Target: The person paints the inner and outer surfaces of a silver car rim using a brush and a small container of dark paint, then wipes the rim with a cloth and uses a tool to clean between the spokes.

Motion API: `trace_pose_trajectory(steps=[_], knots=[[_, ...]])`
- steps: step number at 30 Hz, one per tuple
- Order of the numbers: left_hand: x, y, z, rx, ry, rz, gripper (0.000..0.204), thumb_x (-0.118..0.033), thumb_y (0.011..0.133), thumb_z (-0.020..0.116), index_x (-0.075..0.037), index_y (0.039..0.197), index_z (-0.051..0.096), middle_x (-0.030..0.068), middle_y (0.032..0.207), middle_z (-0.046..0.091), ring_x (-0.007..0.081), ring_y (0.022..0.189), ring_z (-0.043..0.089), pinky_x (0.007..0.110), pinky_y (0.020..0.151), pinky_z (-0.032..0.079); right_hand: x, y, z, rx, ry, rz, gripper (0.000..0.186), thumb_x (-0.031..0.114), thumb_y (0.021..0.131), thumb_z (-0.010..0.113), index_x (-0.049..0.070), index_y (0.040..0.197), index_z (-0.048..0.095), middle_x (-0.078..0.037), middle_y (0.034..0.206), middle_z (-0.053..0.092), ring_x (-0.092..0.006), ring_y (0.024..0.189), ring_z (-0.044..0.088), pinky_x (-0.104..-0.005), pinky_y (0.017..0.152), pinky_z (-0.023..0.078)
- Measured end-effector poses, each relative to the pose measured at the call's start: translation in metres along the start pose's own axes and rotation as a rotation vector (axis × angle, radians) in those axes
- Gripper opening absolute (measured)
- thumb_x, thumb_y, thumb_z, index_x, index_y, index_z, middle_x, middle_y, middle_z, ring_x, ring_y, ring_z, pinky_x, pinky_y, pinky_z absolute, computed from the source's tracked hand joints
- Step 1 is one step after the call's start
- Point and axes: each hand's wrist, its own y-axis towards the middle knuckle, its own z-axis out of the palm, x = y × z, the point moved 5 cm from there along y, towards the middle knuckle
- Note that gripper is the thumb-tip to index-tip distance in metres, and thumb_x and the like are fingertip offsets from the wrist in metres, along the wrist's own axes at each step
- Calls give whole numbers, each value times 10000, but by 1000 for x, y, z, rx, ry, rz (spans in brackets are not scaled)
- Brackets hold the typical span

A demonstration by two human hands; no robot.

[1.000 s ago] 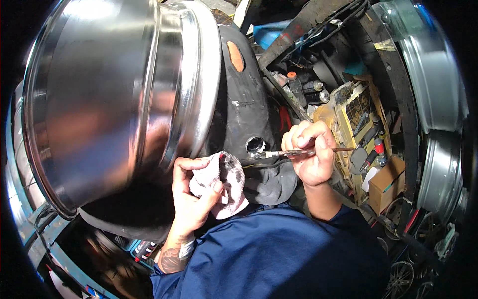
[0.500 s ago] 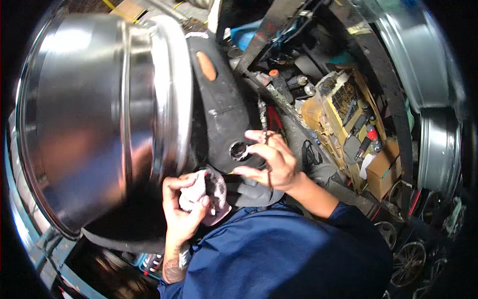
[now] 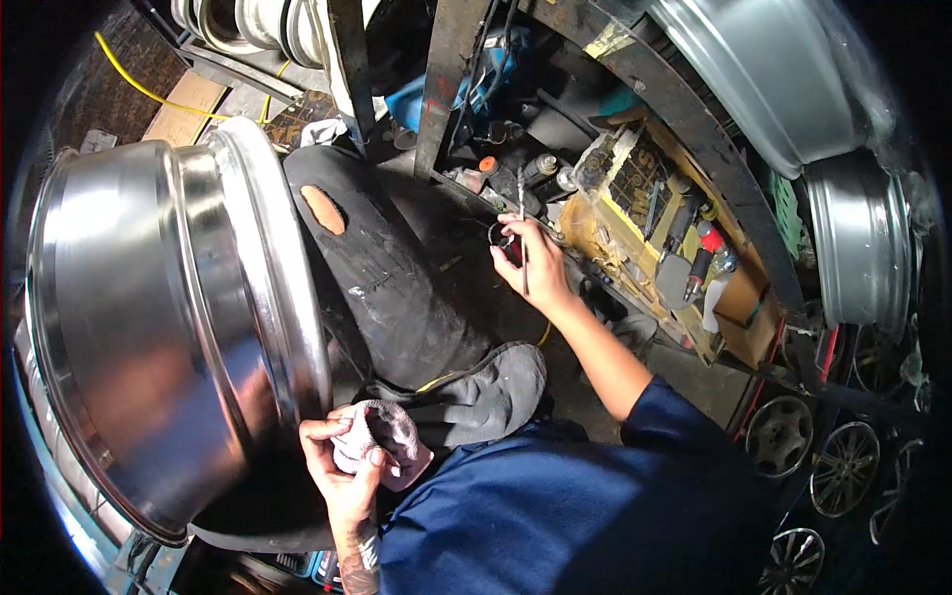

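A pinkish-white rag (image 3: 402, 441) is bunched between the thumb and fingers of my left hand (image 3: 342, 471). This hand is beside the rim edge of a large polished metal wheel (image 3: 109, 297), which lies on its side at my left. My right hand (image 3: 540, 266) is closed around a small dark round container (image 3: 504, 240), held out past my knee. A thin stick-like tool (image 3: 522, 193) points up from the same hand; its exact kind is too small to tell. My dark-trousered leg (image 3: 397, 288), torn at the knee, stretches between the wheel and my right hand.
Crumpled grey fabric (image 3: 496, 392) is by my lap. A worn wooden crate (image 3: 635, 198) with tools and bottles stands at the right, near a cardboard box (image 3: 744, 297). Metal frame posts (image 3: 451, 79) rise ahead. More wheels (image 3: 863, 238) are racked at the far right.
My right hand has moved forward, away from my body, with the container and stick. My left hand still grips the rag, slightly lower and further left. The view has shifted, showing more wheels at the back.
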Motion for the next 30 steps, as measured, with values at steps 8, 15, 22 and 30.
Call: trace_pose_trajectory(steps=[8, 15, 22, 30], knots=[[-9, 0, 12, 115, 31, -63, 464, 15, 738, 761, -67, 1059, 436, 161, 1157, 553, 216, 1064, 551, 353, 910, 465, -155, -115, 139, 630, -277, -6, 409, 131, 827, 584, 57, 1226, 536, -192, 1218, 560, -320, 1177, 519, -439, 1003, 407], [-24, -10, 0, 273, -130, -173, 454, -57, 774, 765, -80, 1139, 496, 69, 1126, 566, 133, 992, 551, 309, 845, 485, -77, -140, 158, 657, 13, 211, 359, 201, 906, 509, 12, 1207, 562, -169, 1185, 594, -246, 1019, 564, -358, 853, 440], [-148, -54, -99, 702, -270, 440, 242, -75, 786, 715, -40, 972, 563, 121, 884, 628, 186, 689, 604, 275, 546, 474, 24, 2, 71, 178, 179, -7, 411, 271, 988, 450, -48, 1227, 550, -156, 1184, 603, -176, 884, 569, -287, 716, 454], [-192, -98, -211, 453, -1001, 1347, 18, -116, 912, 515, -123, 908, 500, -5, 666, 637, 79, 428, 451, 213, 431, 289, 242, 178, -27, -302, 556, -545, 411, 276, 1015, 391, -67, 1181, 545, -225, 1154, 570, -205, 840, 550, -239, 658, 415]])
